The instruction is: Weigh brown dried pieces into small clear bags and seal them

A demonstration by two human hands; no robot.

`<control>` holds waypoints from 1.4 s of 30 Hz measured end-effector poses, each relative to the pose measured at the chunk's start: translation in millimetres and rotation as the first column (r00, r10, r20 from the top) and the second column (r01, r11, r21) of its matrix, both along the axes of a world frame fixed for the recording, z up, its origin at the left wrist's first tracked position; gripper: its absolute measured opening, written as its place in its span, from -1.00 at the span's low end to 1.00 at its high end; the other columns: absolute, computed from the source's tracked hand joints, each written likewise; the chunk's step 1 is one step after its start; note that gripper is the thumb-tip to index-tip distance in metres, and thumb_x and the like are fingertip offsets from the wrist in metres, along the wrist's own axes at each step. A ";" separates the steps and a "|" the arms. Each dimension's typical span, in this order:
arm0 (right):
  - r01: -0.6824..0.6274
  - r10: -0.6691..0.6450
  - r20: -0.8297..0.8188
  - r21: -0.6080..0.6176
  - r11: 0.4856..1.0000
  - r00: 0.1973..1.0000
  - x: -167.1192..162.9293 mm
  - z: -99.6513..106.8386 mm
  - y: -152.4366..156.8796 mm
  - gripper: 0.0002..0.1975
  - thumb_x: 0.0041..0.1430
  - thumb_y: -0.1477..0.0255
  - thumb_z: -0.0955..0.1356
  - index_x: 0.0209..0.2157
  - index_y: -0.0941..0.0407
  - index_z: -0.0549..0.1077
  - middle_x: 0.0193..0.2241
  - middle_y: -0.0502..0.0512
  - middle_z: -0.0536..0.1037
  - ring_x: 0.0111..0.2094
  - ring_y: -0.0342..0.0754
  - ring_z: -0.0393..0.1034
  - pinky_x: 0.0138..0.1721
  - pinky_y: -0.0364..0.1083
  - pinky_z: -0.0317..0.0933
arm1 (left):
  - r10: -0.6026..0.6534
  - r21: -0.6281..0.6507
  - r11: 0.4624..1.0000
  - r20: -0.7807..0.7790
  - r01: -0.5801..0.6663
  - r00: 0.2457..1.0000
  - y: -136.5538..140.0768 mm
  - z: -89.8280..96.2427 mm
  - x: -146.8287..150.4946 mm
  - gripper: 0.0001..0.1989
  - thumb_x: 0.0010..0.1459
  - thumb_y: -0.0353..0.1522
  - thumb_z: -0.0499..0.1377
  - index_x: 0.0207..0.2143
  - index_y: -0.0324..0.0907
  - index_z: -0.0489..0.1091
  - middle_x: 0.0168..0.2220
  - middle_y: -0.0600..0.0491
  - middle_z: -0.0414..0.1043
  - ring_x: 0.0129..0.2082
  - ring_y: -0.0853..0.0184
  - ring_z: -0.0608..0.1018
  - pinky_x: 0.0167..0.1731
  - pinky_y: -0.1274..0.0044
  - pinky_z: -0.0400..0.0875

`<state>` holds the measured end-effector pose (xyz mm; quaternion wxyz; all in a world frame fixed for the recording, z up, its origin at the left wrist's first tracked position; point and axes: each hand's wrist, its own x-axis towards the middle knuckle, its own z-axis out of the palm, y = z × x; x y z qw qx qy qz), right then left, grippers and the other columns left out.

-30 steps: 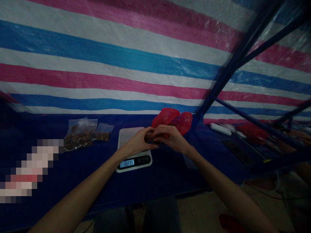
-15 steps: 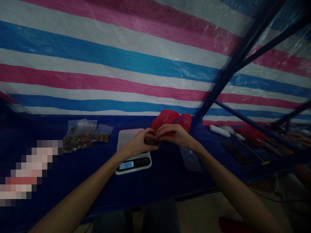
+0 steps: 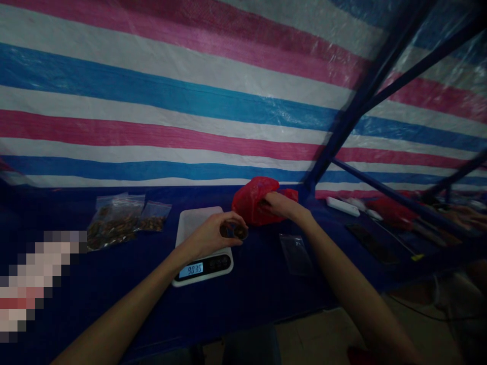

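Note:
My left hand [image 3: 211,233] curls around a small clear cup [image 3: 239,232] with brown pieces in it, at the right edge of a white digital scale [image 3: 196,219]. The scale's lit display appears to read 903.5. My right hand [image 3: 283,205] reaches into the mouth of a red plastic bag [image 3: 253,200]; its fingertips are hidden inside, so their grip does not show. Below that wrist lies a clear zip bag [image 3: 296,253], flat on the blue table.
Several zip bags of brown pieces [image 3: 116,223] lie left of the scale. To the right are a white power strip [image 3: 343,206], a dark flat object [image 3: 371,243] and another red bag [image 3: 386,212]. A blue frame post [image 3: 342,124] rises before the striped sheet [image 3: 171,91].
My right hand has gone from beside the cup into the red bag. My left hand still holds the cup. The display went from about 904.0 to 903.5.

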<state>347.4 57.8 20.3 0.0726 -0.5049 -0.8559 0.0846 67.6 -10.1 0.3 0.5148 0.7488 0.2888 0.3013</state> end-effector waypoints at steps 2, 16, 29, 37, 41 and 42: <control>-0.053 0.053 -0.010 -0.030 0.998 0.999 2.9 -2.7 0.9 -0.73 0.15 0.63 0.37 -0.12 0.18 0.59 -0.15 0.24 0.66 -0.14 0.05 0.57 -0.08 -0.07 0.38 | 0.013 0.006 1.000 -0.018 -0.013 1.000 -0.3 -0.8 0.3 -0.65 0.04 -0.40 0.40 -0.09 -0.11 0.50 -0.10 0.02 0.60 -0.12 0.27 0.62 -0.04 0.37 0.50; -0.148 0.144 -0.268 0.005 0.989 0.953 8.2 -13.2 0.4 -0.52 0.04 0.80 0.27 -0.09 0.17 0.62 -0.19 0.16 0.68 -0.10 0.02 0.55 0.02 -0.03 0.38 | 0.005 0.039 0.999 -0.039 -0.004 0.999 -1.2 -1.2 1.8 -0.66 0.11 -0.36 0.37 -0.06 -0.11 0.46 -0.07 0.03 0.59 -0.08 0.28 0.62 0.01 0.36 0.48; -0.016 0.110 -0.344 0.266 0.964 0.932 26.4 19.3 -0.2 -0.73 0.14 0.66 0.35 -0.24 0.12 0.65 -0.21 0.16 0.66 -0.18 0.06 0.54 -0.09 -0.03 0.36 | -0.011 0.079 0.997 -0.033 0.013 0.999 5.7 -9.9 1.9 -0.64 0.07 -0.39 0.39 -0.06 -0.15 0.47 -0.08 -0.01 0.61 -0.09 0.29 0.63 0.01 0.38 0.49; -0.071 0.131 -0.282 0.213 0.975 0.950 37.6 56.5 -40.7 -0.83 0.23 0.53 0.37 -0.29 0.11 0.65 -0.30 0.13 0.62 -0.29 0.01 0.51 -0.23 -0.05 0.31 | -0.006 0.075 0.997 -0.043 0.009 0.999 4.3 -6.7 2.5 -0.64 0.07 -0.39 0.39 -0.06 -0.15 0.47 -0.09 -0.01 0.62 -0.11 0.28 0.64 -0.01 0.38 0.50; -0.198 0.228 -0.347 0.122 0.973 0.910 10.2 72.4 -64.1 -0.86 0.26 0.53 0.38 -0.27 0.10 0.63 -0.27 0.12 0.63 -0.24 -0.02 0.51 -0.18 -0.07 0.33 | -0.012 0.072 0.997 -0.032 0.014 0.999 5.6 -9.7 3.2 -0.64 0.07 -0.37 0.39 -0.06 -0.14 0.47 -0.08 -0.01 0.62 -0.09 0.27 0.64 0.01 0.37 0.50; -0.240 0.264 -0.355 0.111 0.964 0.897 -0.2 74.2 -67.8 -0.86 0.26 0.53 0.38 -0.26 0.11 0.62 -0.26 0.12 0.63 -0.23 -0.03 0.50 -0.15 -0.07 0.33 | -0.012 0.073 0.997 -0.033 0.014 0.999 5.9 -10.0 3.5 -0.64 0.07 -0.36 0.39 -0.06 -0.14 0.47 -0.08 -0.02 0.62 -0.08 0.27 0.64 0.01 0.36 0.49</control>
